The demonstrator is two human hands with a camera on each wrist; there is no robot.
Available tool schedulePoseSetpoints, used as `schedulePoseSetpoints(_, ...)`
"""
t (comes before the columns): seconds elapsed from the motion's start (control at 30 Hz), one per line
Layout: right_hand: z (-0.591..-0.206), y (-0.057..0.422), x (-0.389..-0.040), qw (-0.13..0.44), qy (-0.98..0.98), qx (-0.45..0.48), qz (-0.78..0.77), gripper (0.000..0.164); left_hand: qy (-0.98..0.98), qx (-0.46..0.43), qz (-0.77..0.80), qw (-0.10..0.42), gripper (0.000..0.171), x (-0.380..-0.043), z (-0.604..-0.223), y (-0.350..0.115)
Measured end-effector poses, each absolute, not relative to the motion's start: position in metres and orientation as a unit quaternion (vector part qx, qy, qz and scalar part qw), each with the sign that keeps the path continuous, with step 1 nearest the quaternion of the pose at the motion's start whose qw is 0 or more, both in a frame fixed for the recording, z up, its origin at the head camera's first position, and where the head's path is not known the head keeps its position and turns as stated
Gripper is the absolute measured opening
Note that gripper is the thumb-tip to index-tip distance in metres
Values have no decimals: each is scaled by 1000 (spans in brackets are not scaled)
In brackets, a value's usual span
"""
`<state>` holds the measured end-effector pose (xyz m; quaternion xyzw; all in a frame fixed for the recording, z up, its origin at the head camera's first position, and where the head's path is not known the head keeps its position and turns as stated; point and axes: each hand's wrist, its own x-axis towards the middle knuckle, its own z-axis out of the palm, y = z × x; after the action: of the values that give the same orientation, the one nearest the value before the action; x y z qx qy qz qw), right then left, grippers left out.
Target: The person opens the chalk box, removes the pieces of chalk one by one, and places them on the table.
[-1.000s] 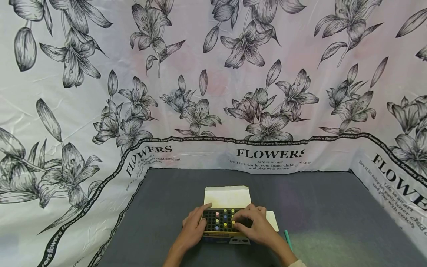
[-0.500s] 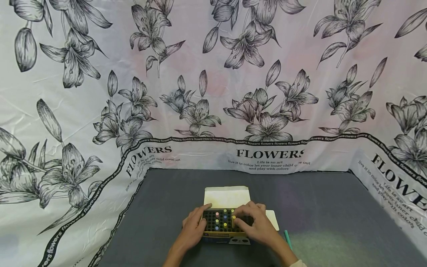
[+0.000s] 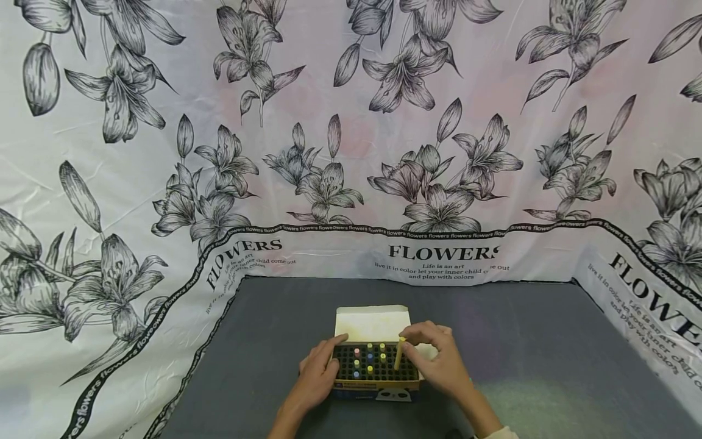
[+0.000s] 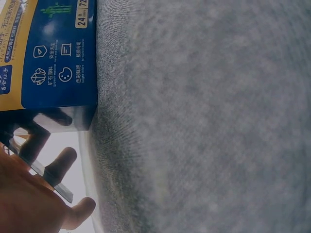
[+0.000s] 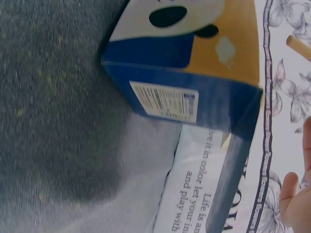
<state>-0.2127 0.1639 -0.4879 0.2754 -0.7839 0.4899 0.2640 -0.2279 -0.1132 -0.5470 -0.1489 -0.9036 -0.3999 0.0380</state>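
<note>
Pinched in the right hand (image 3: 439, 361) — fingers nearly together — the yellow stick (image 3: 398, 357) has shifted toward three o'clock of the box (image 3: 356, 385) (seating unclear), seemingly changing columns; the left hand (image 3: 315, 373), fingers spread, touches the nine-o'clock edge.

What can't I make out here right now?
Head view: whether the yellow stick touches the black grid; too small.
Head view: most of the white flap, behind the right hand.
Left wrist: part of the left hand, cut off by left edge.
Right wrist: the right hand's grip, cut off by right edge.
</note>
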Motion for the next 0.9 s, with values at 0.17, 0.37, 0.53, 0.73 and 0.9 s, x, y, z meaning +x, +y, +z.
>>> schedulePoseSetpoints(0.17, -483, 176, -211, 262, -788, 251, 498, 27, -903, -150, -401, 40, 58, -228, -547, -113)
schedulePoseSetpoints(0.37, -483, 191, -207, 263, -797, 229, 494, 29, -904, -146, -400, 40, 58, -227, -545, -112)
schedulePoseSetpoints(0.53, -484, 204, -205, 262, -800, 222, 491, 30, -903, -150, -399, 47, 57, -225, -542, -112)
schedulePoseSetpoints(0.73, -488, 219, -201, 246, -811, 203, 490, 26, -905, -151, -396, 47, 57, -224, -542, -112)
schedulePoseSetpoints(0.9, -493, 233, -197, 245, -807, 202, 498, 24, -906, -147, -395, 44, 56, -225, -543, -112)
